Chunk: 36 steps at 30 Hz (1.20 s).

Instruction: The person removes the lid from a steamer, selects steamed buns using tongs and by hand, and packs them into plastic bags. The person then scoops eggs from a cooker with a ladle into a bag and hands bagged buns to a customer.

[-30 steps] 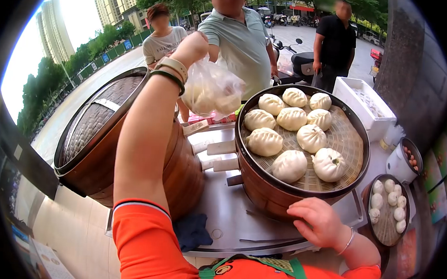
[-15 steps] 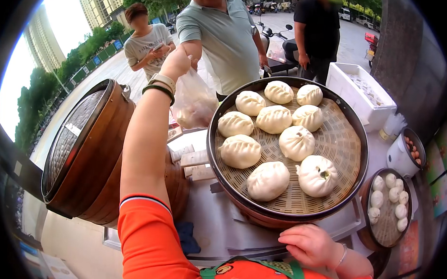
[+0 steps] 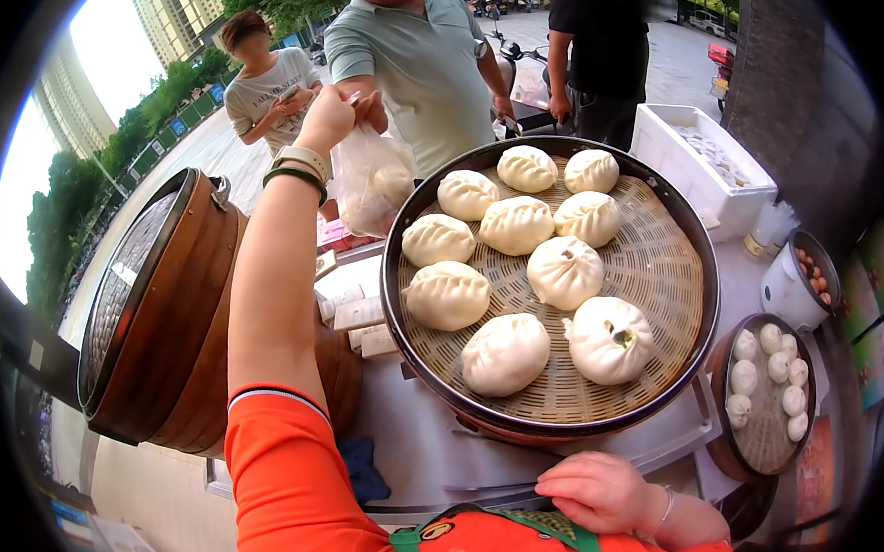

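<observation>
At the end of my outstretched left arm, my left hand (image 3: 325, 123) is closed on the top of a clear plastic bag (image 3: 370, 184) with pale contents. A person's hand (image 3: 373, 111) is at the bag's top, beside mine. My right hand (image 3: 595, 490) lies just below the near rim of a round steamer (image 3: 689, 385), fingers together and curled, nothing visible in them. On its woven mat, several pleated buns (image 3: 446, 296) fill the left and back. Two round buns, one with a gathered top (image 3: 565, 272) and one showing green filling (image 3: 609, 340), sit near the middle.
Tall stacked steamers (image 3: 194, 315) stand at left. To the right are a white foam box (image 3: 702, 199), a pot of brown eggs (image 3: 791, 301) and a smaller steamer of buns (image 3: 765, 453). A blue cloth (image 3: 362, 470) lies near the front edge. Several people stand opposite.
The person's fingers now show more clearly at the bag's top beside my left hand. The view has shifted slightly, and my right hand stays near the steamer.
</observation>
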{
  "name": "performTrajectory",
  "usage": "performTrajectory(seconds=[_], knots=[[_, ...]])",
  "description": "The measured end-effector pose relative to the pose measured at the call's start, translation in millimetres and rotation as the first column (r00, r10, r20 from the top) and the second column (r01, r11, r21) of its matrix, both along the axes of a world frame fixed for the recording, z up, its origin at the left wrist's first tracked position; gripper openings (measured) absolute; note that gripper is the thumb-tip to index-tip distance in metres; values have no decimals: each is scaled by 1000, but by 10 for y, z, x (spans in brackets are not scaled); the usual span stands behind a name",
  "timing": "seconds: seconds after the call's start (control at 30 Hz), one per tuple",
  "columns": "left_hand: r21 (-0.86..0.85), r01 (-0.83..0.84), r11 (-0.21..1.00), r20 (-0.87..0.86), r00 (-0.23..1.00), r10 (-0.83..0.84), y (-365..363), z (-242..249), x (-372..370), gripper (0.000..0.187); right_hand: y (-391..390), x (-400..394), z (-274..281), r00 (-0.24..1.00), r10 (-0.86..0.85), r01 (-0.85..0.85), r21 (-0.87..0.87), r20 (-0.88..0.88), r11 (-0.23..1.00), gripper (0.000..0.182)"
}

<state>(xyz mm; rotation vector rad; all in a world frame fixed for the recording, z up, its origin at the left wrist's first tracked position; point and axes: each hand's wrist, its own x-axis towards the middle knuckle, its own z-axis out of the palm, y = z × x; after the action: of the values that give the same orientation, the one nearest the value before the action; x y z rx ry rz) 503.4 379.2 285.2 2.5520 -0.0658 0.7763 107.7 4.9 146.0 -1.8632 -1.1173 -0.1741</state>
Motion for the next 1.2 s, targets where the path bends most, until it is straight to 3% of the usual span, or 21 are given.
performTrajectory(seconds=[0.03, 0.1, 0.17, 0.23, 0.3, 0.37, 0.43, 0.6, 0.7, 0.77, 0.83, 0.9, 0.97, 1.03, 1.1, 1.17, 1.2], knots=[[-1, 4, 1000, 1, 1000, -4, 137, -84, 174, 26, -6, -4, -10, 1000, 0, 0, 0, -9, 1000, 26], [75, -34, 997, 228, 973, 16, 175, -83, 222, 26, -11, 1, -15, 1000, -2, 2, -1, -13, 1000, 25], [-16, -86, 996, 181, 980, 87, 230, -120, 301, 23, -6, 4, -8, 1000, 0, 0, -9, -25, 1000, 24], [-149, 40, 988, 107, 994, -24, 392, -206, 409, 30, 42, 13, 4, 1000, 0, 0, -4, -26, 1000, 23], [-215, 40, 976, 155, 988, -6, 236, -215, 127, 32, 76, 11, 7, 999, 3, -4, -6, -34, 1000, 22], [-286, 37, 957, 184, 983, 17, -35, -174, -360, 35, 113, -18, -30, 983, 97, -109, -71, -153, 991, 17], [-684, 313, 659, 279, 947, -160, -320, -104, -1032, 37, 182, -101, -114, 962, 110, -128, -57, -250, 990, 10], [-732, 590, 340, 463, 798, -386, -622, -343, -2886, 30, 224, -510, -466, 824, -81, -45, -206, -561, 977, 11], [-760, 611, 223, 416, 721, -554, -389, -776, -3770, 28, 214, -883, -883, 616, -325, -26, -431, -717, 902, 19], [-799, 595, 91, 347, 579, -737, -100, -1121, -4196, 27, 204, -1052, -1391, 371, -535, -36, -587, -759, 809, 21], [-891, 452, 54, 91, 292, -952, 218, -1514, -4648, 24, 304, -1352, -2324, 178, -465, 13, -470, -867, 882, 20], [-926, 226, 301, -250, 230, -941, 308, -1871, -4998, 22, 472, -1562, -3199, 23, -338, 84, -335, -941, 938, 24], [-812, 99, 575, -541, 242, -806, 229, -2363, -5345, 22, 803, -1624, -3676, -368, -262, 172, -342, -892, 924, 29], [-770, -164, 617, -638, 220, -738, 246, -3213, -5710, 25, 1155, -1567, -3925, -422, -284, 115, -361, -861, 925, 31], [-636, -703, 317, -658, 281, -699, 199, -4087, -6108, 31, 1411, -1597, -4026, -471, -307, 65, -380, -827, 923, 32], [-502, -834, 230, -712, 248, -657, 112, -4454, -6186, 35, 1534, -1551, -3971, -417, -351, -38, -370, -839, 928, 34], [-505, -831, 235, -710, 244, -661, 79, -4934, -6300, 35, 1579, -1532, -3887, -371, -369, -41, -382, -852, 923, 32]])
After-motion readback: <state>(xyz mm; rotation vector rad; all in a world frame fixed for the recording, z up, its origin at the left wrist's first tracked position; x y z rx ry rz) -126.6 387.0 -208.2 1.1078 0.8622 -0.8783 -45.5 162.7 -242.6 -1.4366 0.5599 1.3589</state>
